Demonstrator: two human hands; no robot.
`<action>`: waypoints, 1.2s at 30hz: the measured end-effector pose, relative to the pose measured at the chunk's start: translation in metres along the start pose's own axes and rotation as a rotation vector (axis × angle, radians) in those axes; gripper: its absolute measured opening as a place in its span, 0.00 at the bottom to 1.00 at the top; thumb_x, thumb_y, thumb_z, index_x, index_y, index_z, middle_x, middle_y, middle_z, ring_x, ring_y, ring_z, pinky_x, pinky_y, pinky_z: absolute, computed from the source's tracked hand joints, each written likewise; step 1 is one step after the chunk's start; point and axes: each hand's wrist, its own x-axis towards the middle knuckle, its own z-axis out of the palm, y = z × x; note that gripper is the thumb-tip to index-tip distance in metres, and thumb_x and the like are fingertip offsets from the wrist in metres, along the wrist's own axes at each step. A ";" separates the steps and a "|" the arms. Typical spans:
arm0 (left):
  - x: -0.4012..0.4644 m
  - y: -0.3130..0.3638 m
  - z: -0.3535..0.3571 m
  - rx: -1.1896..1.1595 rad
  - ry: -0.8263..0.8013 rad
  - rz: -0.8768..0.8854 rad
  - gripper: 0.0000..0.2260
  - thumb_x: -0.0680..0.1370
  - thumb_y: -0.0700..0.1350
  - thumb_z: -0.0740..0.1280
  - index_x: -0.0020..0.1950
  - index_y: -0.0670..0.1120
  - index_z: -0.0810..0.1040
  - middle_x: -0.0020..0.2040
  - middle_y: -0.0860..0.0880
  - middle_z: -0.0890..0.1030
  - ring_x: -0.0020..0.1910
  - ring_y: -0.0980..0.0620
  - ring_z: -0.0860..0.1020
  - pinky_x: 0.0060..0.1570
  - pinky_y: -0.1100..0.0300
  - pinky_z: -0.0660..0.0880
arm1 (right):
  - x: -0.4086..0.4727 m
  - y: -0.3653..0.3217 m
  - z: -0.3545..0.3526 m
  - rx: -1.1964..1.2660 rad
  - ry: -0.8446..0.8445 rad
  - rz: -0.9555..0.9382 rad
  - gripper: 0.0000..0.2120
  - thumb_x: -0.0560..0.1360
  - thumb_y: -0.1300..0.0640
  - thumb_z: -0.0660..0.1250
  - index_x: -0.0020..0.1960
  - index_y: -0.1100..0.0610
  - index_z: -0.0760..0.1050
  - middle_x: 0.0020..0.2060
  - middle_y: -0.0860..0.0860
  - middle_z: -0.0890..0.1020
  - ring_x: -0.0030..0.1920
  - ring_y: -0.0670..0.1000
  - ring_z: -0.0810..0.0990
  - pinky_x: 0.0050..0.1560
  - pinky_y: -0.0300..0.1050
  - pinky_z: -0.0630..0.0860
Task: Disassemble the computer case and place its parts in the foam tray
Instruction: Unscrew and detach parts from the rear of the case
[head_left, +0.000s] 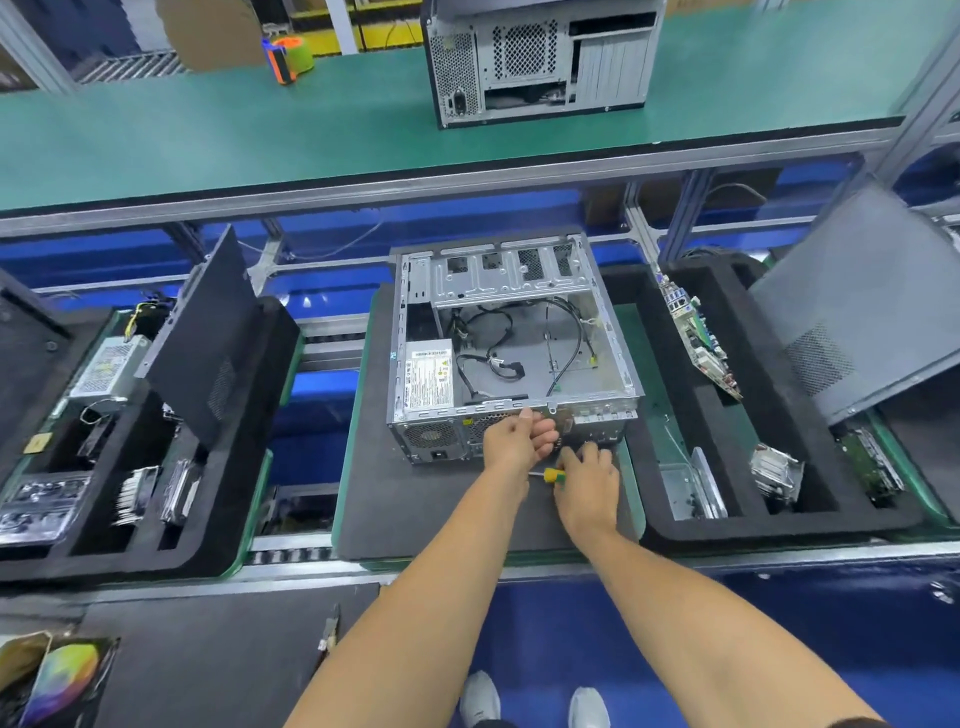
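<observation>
1. Green mats cover the long workbench (208, 140), and a dark grey foam mat (415, 509) lies on the lower level in front of the person.
2. An open grey metal computer case (511, 343) lies on its side in the middle of that mat, with its open side up.
3. Inside the case sit a silver power box with a white label (428, 379) at the left and loose black cables (498, 358) on the floor of the case.
4. The left hand (517, 439) is curled at the near wall of the case, its fingers touching the top edge. I cannot tell if it pinches anything.
5. The right hand (587, 480) grips a screwdriver with a yellow and green handle (551, 475), just below the left hand and close to the near wall.
6. A black foam tray (779, 525) sits just to the right of the case. It holds a green circuit board (698, 340) standing on edge, a shiny metal bracket (693, 488) and a silver metal block (776, 467).
7. A big grey side panel (857, 301) leans up at the far right.
8. Another black foam tray with parts (130, 545) is at the left, well apart from the case.
9. A second closed grey computer case (540, 57) stands on the green shelf above.
</observation>
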 end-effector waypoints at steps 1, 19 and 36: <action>0.002 0.000 0.000 0.002 0.005 0.001 0.11 0.86 0.45 0.61 0.50 0.41 0.79 0.41 0.45 0.83 0.35 0.54 0.81 0.37 0.64 0.80 | -0.001 -0.003 0.002 0.025 0.023 0.016 0.17 0.78 0.55 0.67 0.66 0.51 0.73 0.61 0.52 0.73 0.62 0.55 0.71 0.64 0.48 0.67; 0.003 -0.014 0.010 -0.047 0.056 0.109 0.14 0.86 0.44 0.60 0.43 0.43 0.77 0.35 0.48 0.78 0.28 0.55 0.74 0.30 0.63 0.74 | 0.098 -0.026 -0.116 0.324 -0.329 -0.548 0.10 0.78 0.63 0.58 0.52 0.54 0.75 0.46 0.58 0.83 0.49 0.60 0.79 0.54 0.58 0.75; 0.006 -0.021 0.026 0.027 0.203 0.154 0.12 0.86 0.44 0.57 0.49 0.42 0.77 0.39 0.50 0.78 0.33 0.56 0.76 0.38 0.60 0.73 | 0.101 -0.023 -0.111 0.351 -0.291 -0.559 0.13 0.74 0.57 0.54 0.47 0.51 0.76 0.42 0.52 0.83 0.44 0.55 0.80 0.49 0.57 0.78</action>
